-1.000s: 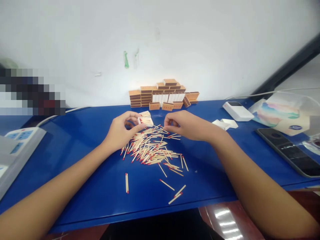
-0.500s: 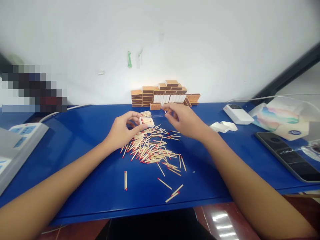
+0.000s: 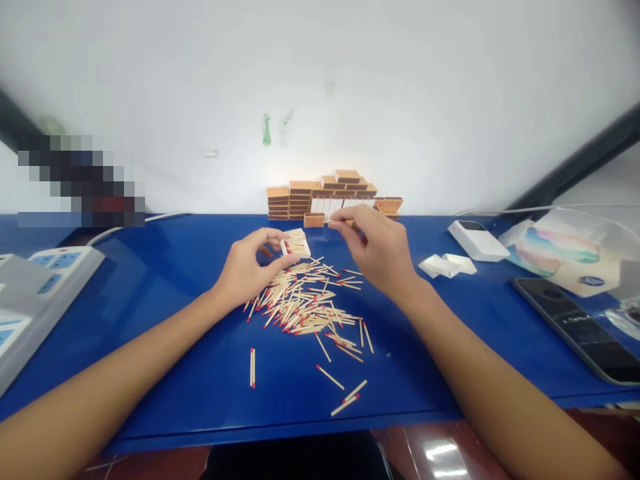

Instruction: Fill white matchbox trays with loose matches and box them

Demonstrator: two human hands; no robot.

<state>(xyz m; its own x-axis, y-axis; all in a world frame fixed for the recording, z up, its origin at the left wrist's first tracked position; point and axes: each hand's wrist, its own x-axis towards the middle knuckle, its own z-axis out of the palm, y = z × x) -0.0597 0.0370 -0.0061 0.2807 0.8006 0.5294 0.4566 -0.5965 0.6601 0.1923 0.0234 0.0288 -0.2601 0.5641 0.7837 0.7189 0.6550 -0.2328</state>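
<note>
My left hand (image 3: 249, 268) holds a small white matchbox tray (image 3: 303, 251) between thumb and fingers, with several matchsticks lying in it. Above the table, to the tray's right, my right hand (image 3: 381, 248) pinches a matchstick (image 3: 327, 222) between thumb and forefinger, only its pale end showing. A loose pile of red-tipped matches (image 3: 300, 303) spreads on the table below both hands. Just behind the right fingertips stand stacked brown matchboxes (image 3: 300, 199), and a single matchbox (image 3: 314, 220) sits in front of the stack.
Blue table (image 3: 190, 387) against a white wall. White empty trays (image 3: 440, 266), a white device (image 3: 477, 241), a phone (image 3: 575, 327) and a plastic packet (image 3: 560, 243) lie at right. A power strip (image 3: 60, 280) is at left. Stray matches (image 3: 253, 368) lie near the front edge.
The view has tilted slightly, so everything sits a little lower. My right hand stays beside the stack with its pinch closed. My left hand still holds the tray, which is turned slightly.
</note>
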